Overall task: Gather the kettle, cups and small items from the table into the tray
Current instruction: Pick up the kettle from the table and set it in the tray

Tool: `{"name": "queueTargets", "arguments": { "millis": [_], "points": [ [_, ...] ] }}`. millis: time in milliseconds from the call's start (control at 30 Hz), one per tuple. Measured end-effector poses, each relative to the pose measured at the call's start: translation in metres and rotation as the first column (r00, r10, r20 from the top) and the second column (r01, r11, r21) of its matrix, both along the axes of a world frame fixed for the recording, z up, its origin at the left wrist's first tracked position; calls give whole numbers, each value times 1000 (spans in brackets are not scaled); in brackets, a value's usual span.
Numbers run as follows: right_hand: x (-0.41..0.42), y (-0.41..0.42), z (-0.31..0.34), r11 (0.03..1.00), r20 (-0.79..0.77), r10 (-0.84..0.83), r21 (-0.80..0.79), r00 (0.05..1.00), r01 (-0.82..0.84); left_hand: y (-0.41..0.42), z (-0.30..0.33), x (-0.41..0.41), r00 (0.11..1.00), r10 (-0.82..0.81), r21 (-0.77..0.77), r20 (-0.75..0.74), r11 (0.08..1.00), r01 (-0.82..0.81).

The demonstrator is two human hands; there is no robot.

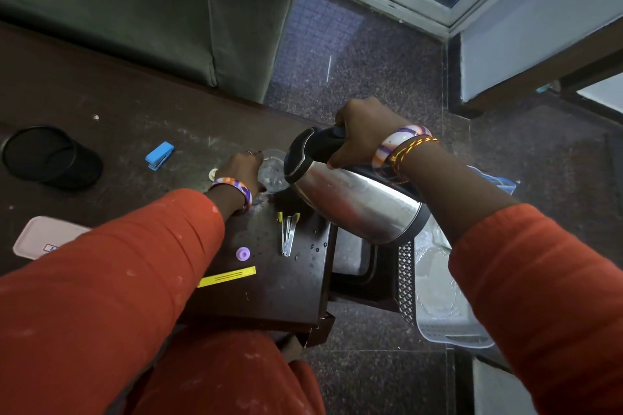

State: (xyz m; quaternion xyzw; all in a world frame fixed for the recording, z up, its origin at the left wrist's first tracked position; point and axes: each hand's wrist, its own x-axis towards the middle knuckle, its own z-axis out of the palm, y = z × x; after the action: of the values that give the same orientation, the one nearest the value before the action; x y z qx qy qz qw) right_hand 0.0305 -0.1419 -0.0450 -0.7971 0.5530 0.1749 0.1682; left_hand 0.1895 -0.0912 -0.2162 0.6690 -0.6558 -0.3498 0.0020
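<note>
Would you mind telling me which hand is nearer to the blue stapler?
Left. The left hand grips a clear cup just right of the stapler; the right hand holds the kettle handle, farther right.

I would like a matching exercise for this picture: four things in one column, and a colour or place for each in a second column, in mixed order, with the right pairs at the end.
Things
1. stapler
2. kettle
3. small ring-shaped piece
4. pen holder

Colour or place
A. black, at the far left of the table
B. steel, tilted, its handle gripped by the right hand
C. blue, lying between the pen holder and the left hand
D. purple, near the yellow strip

Pairs: 1-C, 2-B, 3-D, 4-A
</note>
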Motion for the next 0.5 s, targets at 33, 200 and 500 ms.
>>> {"name": "queueTargets", "arguments": {
  "millis": [33,200,500],
  "points": [
    [0,0,0,1000,1,2,0,1000,-2,0,-1,0,1000,1,-7,-2,1000,-1],
    [-1,1,-3,1000,10,11,-15,1000,-11,0,0,-1,1000,20,-3,-6,1000,-20],
    [-25,10,7,999,99,-20,-46,995,24,8,1,7,985,108,-42,-135,993,-115]
  ]
}}
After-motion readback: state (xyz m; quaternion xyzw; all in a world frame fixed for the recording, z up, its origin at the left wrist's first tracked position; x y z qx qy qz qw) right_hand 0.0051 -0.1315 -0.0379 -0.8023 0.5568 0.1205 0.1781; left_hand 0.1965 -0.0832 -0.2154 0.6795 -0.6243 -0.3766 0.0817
